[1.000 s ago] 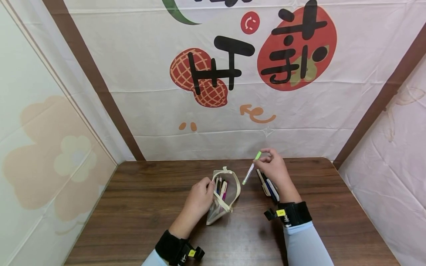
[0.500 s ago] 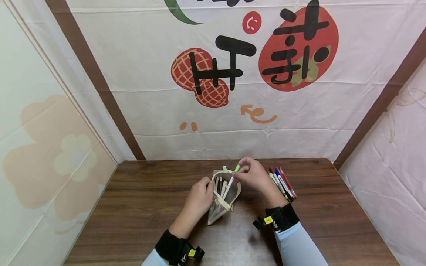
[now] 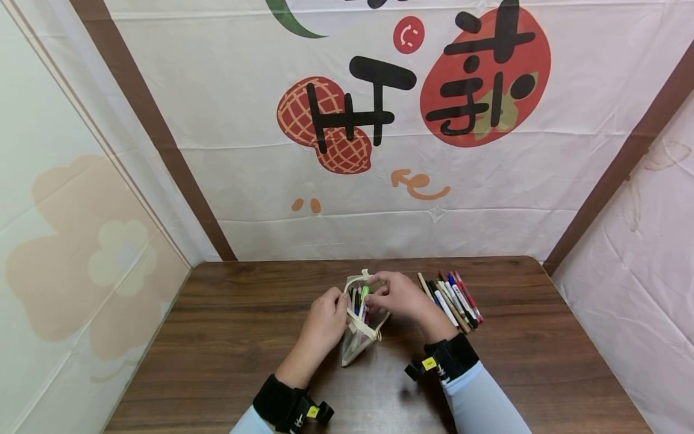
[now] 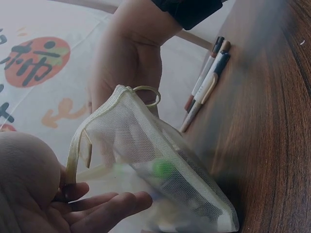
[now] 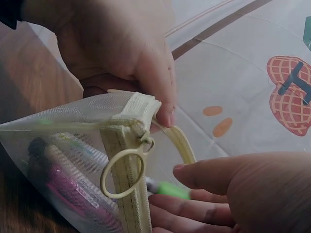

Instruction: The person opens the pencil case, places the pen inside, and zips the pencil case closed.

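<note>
A cream mesh zip pouch (image 3: pixel 355 351) stands with its mouth open near the table's far side. My left hand (image 3: pixel 324 320) pinches the left edge of that mouth. Inside the pouch lie several pens, a magenta one (image 5: pixel 77 191) among them. A green-ended highlighter (image 5: pixel 172 190) leans in the mouth, its lower part within the mesh. My right hand (image 3: pixel 403 298) reaches over the opening, fingertips beside the green end. In the right wrist view its thumb stands apart from the highlighter, the fingers lying loosely below the green end. A ring pull (image 5: pixel 123 173) hangs from the zip.
Several pens and markers (image 3: pixel 452 301) lie side by side on the brown wooden table (image 3: pixel 228 349), right of the pouch and close to my right forearm. A printed white cloth (image 3: pixel 260 181) hangs behind the table's far edge.
My right hand has carried the highlighter left from beside the loose pens and lowered it into the pouch; its fingers now stand apart from it. My left hand stays on the pouch edge.
</note>
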The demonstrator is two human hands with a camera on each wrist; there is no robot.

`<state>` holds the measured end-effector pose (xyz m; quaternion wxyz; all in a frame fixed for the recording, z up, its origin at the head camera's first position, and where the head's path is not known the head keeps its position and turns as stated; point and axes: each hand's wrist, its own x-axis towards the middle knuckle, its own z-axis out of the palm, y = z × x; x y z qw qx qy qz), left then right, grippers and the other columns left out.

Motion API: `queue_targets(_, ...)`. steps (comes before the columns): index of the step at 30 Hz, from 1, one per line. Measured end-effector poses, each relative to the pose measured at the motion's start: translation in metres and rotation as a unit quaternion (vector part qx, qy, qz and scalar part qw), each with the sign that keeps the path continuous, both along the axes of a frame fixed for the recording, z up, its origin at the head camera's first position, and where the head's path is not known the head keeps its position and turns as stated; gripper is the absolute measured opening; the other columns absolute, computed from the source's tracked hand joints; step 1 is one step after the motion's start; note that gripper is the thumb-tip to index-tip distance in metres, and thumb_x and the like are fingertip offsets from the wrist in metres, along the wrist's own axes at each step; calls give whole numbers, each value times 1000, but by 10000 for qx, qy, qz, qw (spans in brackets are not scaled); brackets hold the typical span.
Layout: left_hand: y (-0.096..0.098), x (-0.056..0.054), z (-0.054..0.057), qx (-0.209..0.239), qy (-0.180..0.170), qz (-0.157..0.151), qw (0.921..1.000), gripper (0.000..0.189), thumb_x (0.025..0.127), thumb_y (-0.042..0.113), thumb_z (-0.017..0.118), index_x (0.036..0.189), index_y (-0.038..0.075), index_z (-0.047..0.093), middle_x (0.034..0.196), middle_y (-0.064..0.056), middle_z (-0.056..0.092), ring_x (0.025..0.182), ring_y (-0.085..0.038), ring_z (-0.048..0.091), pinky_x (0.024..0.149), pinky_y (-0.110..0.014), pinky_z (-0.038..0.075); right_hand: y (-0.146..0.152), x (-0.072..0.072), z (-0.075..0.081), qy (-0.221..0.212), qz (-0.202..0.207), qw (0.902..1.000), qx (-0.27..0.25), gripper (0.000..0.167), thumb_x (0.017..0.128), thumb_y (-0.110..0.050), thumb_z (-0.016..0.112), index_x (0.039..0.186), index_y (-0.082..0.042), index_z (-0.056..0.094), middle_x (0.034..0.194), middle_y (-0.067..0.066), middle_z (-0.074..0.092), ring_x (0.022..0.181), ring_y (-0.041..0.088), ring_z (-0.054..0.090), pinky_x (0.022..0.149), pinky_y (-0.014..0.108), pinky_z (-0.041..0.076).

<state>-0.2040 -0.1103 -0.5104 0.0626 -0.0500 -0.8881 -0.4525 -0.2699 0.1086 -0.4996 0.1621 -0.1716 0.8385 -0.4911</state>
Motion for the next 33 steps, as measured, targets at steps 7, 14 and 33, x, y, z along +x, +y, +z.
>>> queue_targets(7, 0, 0, 1, -75, 82, 32, 9999, 29, 118, 17, 54, 92, 8, 64, 74, -3, 63, 66, -14, 57, 62, -32, 49, 14, -1, 5, 208, 37, 9997, 74, 38, 111, -17, 72, 145, 0, 70, 109, 18, 87, 96, 34, 87, 80, 45, 66)
queue_targets(14, 0, 0, 1, -174, 79, 66, 9998, 29, 118, 17, 54, 91, 9, 63, 74, -3, 62, 67, -15, 56, 65, -33, 49, 39, -5, 15, 334, -392, 9986, 103, 37, 112, -18, 72, 144, 0, 69, 114, 22, 85, 102, 41, 85, 90, 56, 67)
queue_targets(33, -1, 1, 1, -178, 63, -25, 9998, 29, 118, 17, 54, 92, 9, 63, 74, -3, 63, 66, -14, 57, 64, -32, 49, 108, -12, 29, 424, -1443, 9878, 406, 46, 116, -31, 68, 153, -5, 65, 127, 22, 81, 117, 42, 80, 103, 57, 64)
